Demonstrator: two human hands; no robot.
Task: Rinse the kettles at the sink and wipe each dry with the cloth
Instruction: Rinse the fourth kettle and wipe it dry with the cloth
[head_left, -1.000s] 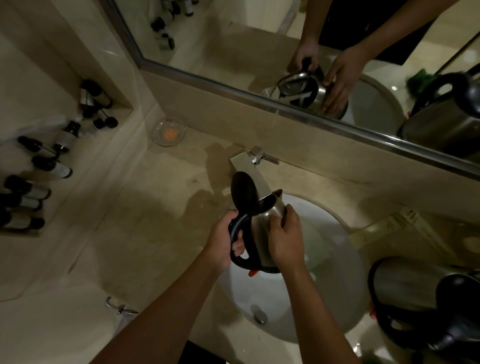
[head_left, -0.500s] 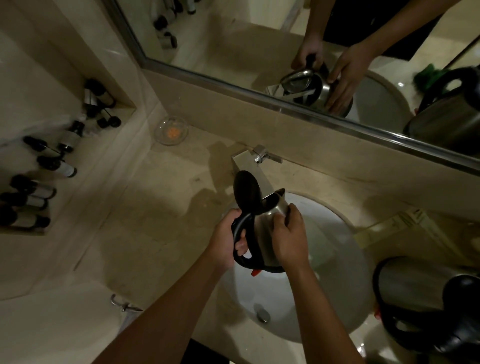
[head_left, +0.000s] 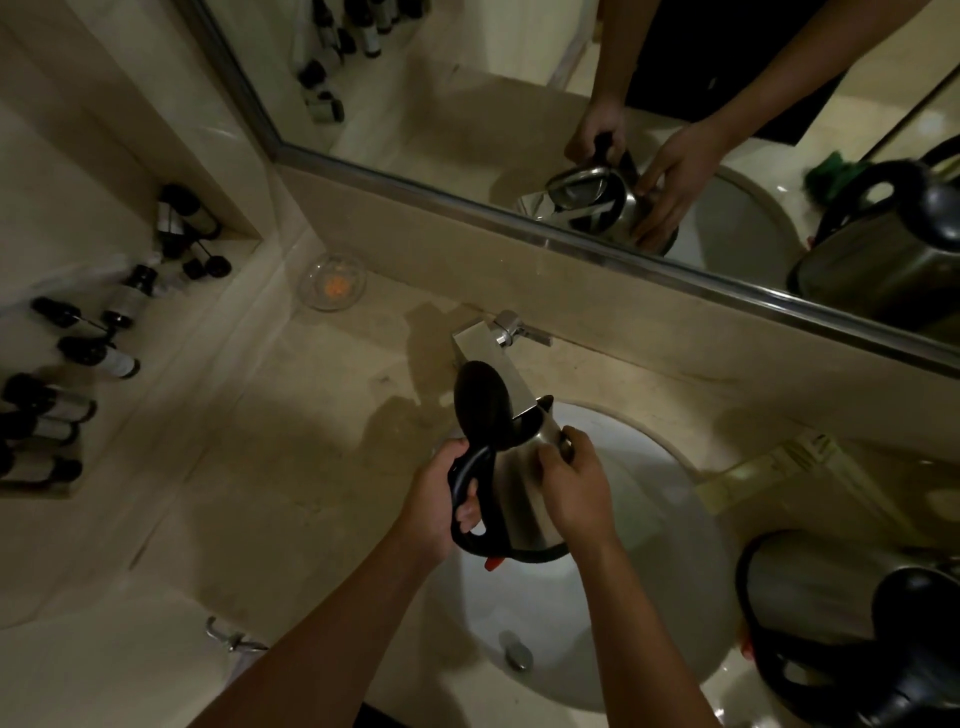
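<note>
Steel kettle (head_left: 524, 488) held above the white sink basin (head_left: 649, 597), lid (head_left: 480, 405) hinged open, its mouth just under the faucet spout (head_left: 493, 369); left hand (head_left: 436, 512) has its fingers (head_left: 467, 512) clamped round the black handle; right hand (head_left: 579, 491) has its fingers (head_left: 550, 462) pressed on the kettle's steel side. Second kettle (head_left: 831, 618) lies well right of the right fingers on the tabletop (head_left: 291, 457); glass dish (head_left: 332, 283) stands far beyond the left fingers.
</note>
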